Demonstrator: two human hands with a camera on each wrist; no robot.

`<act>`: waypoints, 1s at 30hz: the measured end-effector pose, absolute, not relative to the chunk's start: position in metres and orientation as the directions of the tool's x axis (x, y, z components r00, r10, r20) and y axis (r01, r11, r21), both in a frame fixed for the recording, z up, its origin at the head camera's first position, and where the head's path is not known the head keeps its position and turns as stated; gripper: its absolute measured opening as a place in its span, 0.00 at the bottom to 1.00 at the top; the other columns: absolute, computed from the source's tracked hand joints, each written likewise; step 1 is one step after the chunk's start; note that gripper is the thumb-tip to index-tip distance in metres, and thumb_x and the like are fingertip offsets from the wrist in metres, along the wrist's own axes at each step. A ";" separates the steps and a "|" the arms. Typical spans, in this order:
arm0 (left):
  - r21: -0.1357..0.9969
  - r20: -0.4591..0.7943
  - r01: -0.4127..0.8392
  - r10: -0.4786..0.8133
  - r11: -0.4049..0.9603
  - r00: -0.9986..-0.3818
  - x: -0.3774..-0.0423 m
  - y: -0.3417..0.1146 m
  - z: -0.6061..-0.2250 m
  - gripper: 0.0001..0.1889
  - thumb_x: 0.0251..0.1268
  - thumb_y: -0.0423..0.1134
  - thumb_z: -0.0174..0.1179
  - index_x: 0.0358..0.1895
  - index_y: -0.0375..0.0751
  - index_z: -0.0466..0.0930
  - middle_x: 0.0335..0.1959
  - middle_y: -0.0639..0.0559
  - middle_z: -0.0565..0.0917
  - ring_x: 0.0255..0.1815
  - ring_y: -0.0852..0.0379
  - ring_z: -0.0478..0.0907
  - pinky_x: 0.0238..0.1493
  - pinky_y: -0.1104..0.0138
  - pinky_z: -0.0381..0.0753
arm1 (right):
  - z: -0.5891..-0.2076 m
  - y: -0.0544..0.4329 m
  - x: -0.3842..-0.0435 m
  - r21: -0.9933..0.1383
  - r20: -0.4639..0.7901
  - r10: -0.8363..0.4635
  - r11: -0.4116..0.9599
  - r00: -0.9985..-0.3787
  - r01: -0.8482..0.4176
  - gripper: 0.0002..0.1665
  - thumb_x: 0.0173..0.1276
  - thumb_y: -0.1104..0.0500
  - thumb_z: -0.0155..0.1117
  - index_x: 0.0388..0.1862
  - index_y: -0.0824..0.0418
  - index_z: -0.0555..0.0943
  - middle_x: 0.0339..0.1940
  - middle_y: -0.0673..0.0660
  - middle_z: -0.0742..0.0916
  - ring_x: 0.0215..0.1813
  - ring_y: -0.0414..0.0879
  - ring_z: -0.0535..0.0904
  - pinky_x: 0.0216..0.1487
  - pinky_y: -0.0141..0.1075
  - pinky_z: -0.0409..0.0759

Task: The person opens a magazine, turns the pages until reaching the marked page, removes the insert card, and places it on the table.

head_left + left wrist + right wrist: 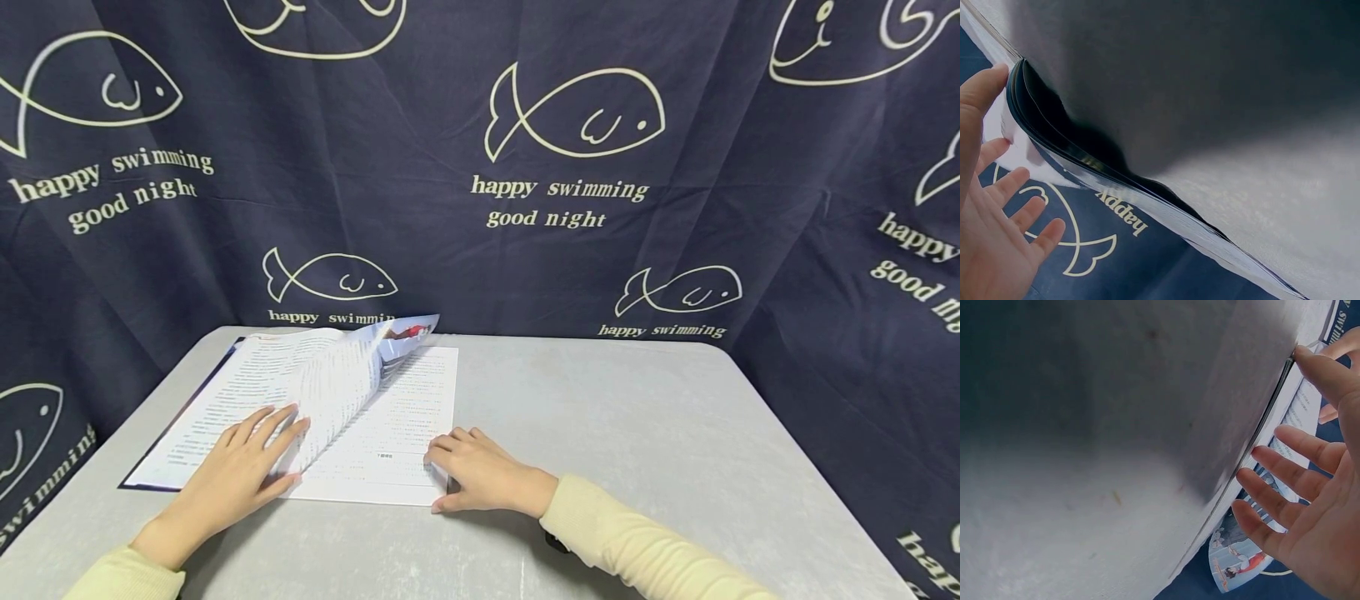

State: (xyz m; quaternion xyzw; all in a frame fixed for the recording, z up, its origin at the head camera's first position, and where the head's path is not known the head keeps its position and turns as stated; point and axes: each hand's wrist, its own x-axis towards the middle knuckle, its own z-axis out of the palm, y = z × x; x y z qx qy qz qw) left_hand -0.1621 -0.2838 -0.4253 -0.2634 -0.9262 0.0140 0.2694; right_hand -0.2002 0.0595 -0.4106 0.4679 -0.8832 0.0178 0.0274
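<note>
An open book [408,417] with printed text lies on the left part of the table, its dark cover showing along the left edge. One leaf [341,400] stands curled up over the middle, with a coloured picture on its raised far corner. My left hand [243,462] rests with spread fingers on the left pages, thumb at the near edge close to the spine. At the right edge of the book, my right hand [480,471] touches the page with its fingertips, thumb by the near right corner. In the right wrist view its fingers [1285,478] look extended along the book's edge.
The grey table [600,433] extends to the right of the book. Behind it and along both sides hangs a dark blue curtain [450,275] with fish drawings and lettering. The book's far edge lies near the table's back edge.
</note>
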 end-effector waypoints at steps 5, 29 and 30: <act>-0.155 0.502 0.490 0.496 0.858 -0.709 -0.163 -0.284 -0.425 0.36 0.63 0.68 0.33 0.60 0.44 0.69 0.62 0.42 0.68 0.59 0.38 0.64 0.46 0.45 0.67 | -0.410 0.060 -0.200 -0.010 0.067 -0.825 0.562 -0.562 -0.827 0.31 0.52 0.36 0.64 0.50 0.50 0.74 0.51 0.46 0.80 0.49 0.41 0.73 0.46 0.33 0.69; -0.143 0.507 0.520 0.513 0.842 -0.692 -0.162 -0.282 -0.424 0.27 0.41 0.43 0.59 0.53 0.51 0.76 0.62 0.41 0.68 0.58 0.37 0.64 0.43 0.45 0.67 | -0.406 0.061 -0.200 -0.048 0.045 -0.824 0.564 -0.565 -0.825 0.30 0.53 0.36 0.63 0.50 0.50 0.75 0.52 0.46 0.81 0.51 0.41 0.74 0.51 0.36 0.71; -0.140 0.507 0.519 0.511 0.843 -0.694 -0.162 -0.282 -0.424 0.27 0.41 0.43 0.59 0.53 0.50 0.76 0.62 0.41 0.68 0.58 0.37 0.64 0.44 0.45 0.67 | -0.406 0.060 -0.200 -0.049 0.042 -0.823 0.564 -0.566 -0.824 0.29 0.53 0.36 0.63 0.50 0.50 0.75 0.52 0.46 0.81 0.51 0.41 0.74 0.51 0.36 0.71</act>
